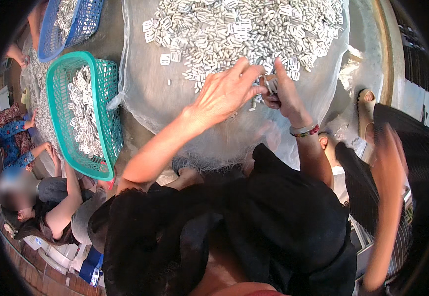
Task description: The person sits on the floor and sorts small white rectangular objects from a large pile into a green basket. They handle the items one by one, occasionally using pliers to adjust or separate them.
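Observation:
A large heap of small white plastic buckle pieces [254,29] lies on a translucent sheet [150,93] in front of me. Both my hands meet at the heap's near edge. My right hand [284,96], with a beaded bracelet and a bangle on its wrist, pinches one white buckle piece [271,84]. My left hand [226,91] reaches across from the left, and its fingertips close on the same piece. Loose pieces lie just under and around both hands.
A green plastic basket [107,89] partly filled with white pieces stands to the left, with a blue basket [88,19] behind it. Other people sit at the far left [51,207]. A blurred forearm [389,197] crosses on the right, beside a sandalled foot [366,111].

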Demonstrator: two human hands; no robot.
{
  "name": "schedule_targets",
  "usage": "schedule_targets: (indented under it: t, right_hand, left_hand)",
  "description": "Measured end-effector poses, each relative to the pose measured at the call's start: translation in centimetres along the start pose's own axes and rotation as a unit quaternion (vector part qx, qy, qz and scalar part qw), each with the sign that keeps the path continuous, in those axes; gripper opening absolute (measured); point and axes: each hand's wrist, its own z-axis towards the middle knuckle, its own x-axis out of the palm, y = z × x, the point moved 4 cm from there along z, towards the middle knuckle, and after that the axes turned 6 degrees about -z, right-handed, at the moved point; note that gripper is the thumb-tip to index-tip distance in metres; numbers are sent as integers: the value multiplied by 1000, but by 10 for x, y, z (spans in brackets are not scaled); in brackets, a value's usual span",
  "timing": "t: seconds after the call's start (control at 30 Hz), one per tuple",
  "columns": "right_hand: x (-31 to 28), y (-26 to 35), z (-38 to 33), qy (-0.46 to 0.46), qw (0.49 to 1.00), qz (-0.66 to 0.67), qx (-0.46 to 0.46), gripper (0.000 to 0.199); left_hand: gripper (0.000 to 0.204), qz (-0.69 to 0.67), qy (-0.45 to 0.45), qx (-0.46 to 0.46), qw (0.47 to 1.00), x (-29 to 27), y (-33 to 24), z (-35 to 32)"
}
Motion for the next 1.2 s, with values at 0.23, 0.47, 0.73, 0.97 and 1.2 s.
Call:
schedule_targets:
  t: [0.23,0.47,0.73,0.97,1.2]
  right_hand:
    - [16,10,-1,74,997,6,-35,75]
    - [27,45,-35,19,923,75,-376,41]
    - [17,41,-32,-79,935,6,-347,25]
    - [21,52,-32,-24,943,109,-314,16]
    - [27,60,-42,12,943,101,-316,11]
  left_hand:
    - [9,-22,33,106,994,-17,5,17]
    - [15,-484,-39,-134,864,-9,42,23]
    - [22,-556,-21,-171,813,3,48,23]
    - [18,-808,40,-273,522,22,42,13]
    - [21,-734,12,-256,630,6,42,18]
